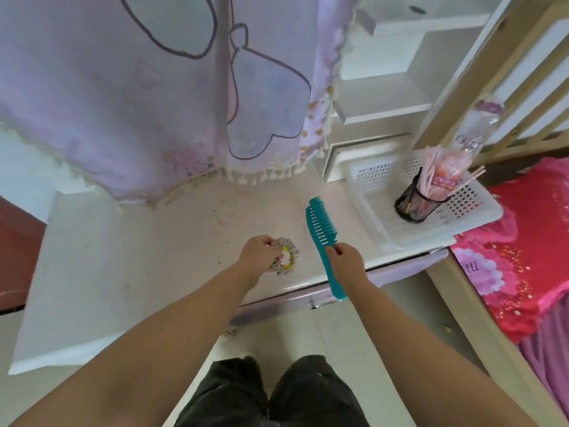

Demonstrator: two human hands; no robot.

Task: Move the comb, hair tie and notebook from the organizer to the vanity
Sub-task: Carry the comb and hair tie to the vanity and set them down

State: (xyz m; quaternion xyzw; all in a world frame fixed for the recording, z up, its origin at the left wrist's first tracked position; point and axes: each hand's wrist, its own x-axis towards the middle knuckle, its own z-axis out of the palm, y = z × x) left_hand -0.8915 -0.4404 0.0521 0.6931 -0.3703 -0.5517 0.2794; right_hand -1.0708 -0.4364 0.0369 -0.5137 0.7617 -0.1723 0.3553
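Observation:
A teal comb (pixel 318 223) is held by its handle in my right hand (pixel 346 258), teeth end pointing away, just above the vanity top (pixel 147 241) near its front edge. My left hand (pixel 258 255) pinches a striped fabric hair tie (pixel 288 255) with a yellow band, which rests on the vanity top. The white perforated organizer basket (pixel 480 217) stands at the vanity's right end. No notebook shows in this view.
Inside the basket stands a black mesh cup (pixel 415 204) with sticks and a plastic packet. A lilac curtain (pixel 154 87) hangs over the back of the vanity. White shelves (pixel 385 97) rise behind, and a bed with a red cover (pixel 529 241) lies to the right.

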